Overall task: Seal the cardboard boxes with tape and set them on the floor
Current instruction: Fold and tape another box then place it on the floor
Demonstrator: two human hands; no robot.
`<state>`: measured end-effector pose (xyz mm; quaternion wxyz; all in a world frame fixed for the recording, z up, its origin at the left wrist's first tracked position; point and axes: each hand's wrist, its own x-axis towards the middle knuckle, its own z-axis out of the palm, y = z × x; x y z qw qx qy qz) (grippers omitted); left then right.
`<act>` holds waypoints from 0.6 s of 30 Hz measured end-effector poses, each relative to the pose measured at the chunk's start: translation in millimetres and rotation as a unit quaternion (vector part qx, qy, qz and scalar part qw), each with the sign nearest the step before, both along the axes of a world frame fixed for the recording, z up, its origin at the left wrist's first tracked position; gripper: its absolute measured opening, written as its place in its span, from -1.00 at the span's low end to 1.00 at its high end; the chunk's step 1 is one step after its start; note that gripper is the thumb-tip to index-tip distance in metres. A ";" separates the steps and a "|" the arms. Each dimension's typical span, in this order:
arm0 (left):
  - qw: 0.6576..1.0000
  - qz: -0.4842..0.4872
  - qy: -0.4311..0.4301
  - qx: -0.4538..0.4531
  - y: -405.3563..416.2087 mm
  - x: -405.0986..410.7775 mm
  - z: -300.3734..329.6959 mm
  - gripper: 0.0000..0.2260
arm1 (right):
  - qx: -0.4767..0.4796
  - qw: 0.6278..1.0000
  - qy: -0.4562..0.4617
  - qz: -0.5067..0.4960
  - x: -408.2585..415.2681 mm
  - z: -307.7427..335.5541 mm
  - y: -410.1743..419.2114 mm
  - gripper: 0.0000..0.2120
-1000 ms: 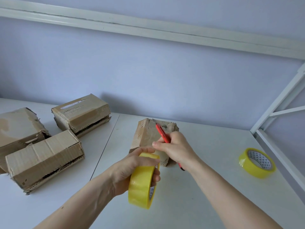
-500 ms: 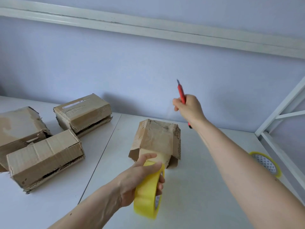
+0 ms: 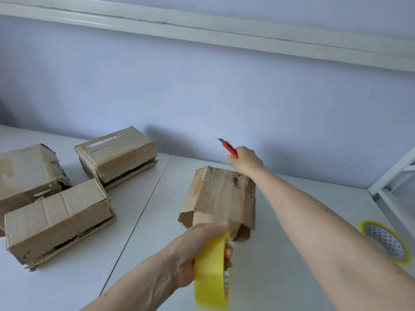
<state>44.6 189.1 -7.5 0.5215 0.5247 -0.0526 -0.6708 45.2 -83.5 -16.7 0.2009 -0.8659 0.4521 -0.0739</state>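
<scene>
A worn cardboard box [image 3: 221,198] lies in the middle of the white table [image 3: 280,254], its near flaps splayed. A strip of clear tape runs along its top from the yellow tape roll [image 3: 212,274], which my left hand [image 3: 197,252] grips just in front of the box. My right hand [image 3: 246,160] is beyond the box's far end. It holds a red utility knife [image 3: 230,149] with the blade pointing up and left, and seems to pinch the tape's far end.
Three more cardboard boxes sit at the left: one at the back [image 3: 116,153], one at the far left [image 3: 27,171], one nearest me [image 3: 58,221]. A second yellow tape roll [image 3: 386,241] lies at the right, by a white frame [image 3: 390,176]. The wall is close behind.
My right hand carried the knife from the box's near end up high, then came down behind the far end. The left hand kept the roll in front of the box.
</scene>
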 end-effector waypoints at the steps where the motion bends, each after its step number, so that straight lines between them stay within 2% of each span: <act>1: 1.000 0.002 0.000 0.003 -0.8 0.6 -2.1 -0.77 | 0.002 1.000 0.011 -0.002 0.0 -4.2 -1.3 -0.73; 5: 1.000 0.011 0.009 0.011 -2.3 3.6 -3.0 -0.78 | 0.018 0.999 0.013 -0.030 -0.6 -12.9 -3.8 -0.64; 9: 0.999 0.014 0.025 0.023 -5.0 5.7 -0.9 -0.80 | -0.055 0.998 0.018 -0.040 1.7 -6.3 -1.2 -0.53; 12: 0.999 0.014 0.032 0.025 -5.0 6.2 -0.5 -0.81 | -0.079 0.996 0.039 -0.030 -2.0 -6.5 -0.4 -0.36; 13: 0.999 0.014 0.032 0.025 -4.6 6.1 -0.5 -0.81 | -0.087 0.995 0.031 -0.031 -3.3 -6.8 -1.2 -0.36; 15: 0.999 0.013 0.031 0.026 -4.2 6.4 -0.9 -0.80 | -0.101 0.993 -0.024 -0.050 -3.6 -4.9 -1.7 -0.49; 18: 0.999 0.014 0.025 0.029 -5.0 7.4 -1.9 -0.80 | -0.072 0.990 -0.108 -0.045 -1.3 4.3 4.8 -0.66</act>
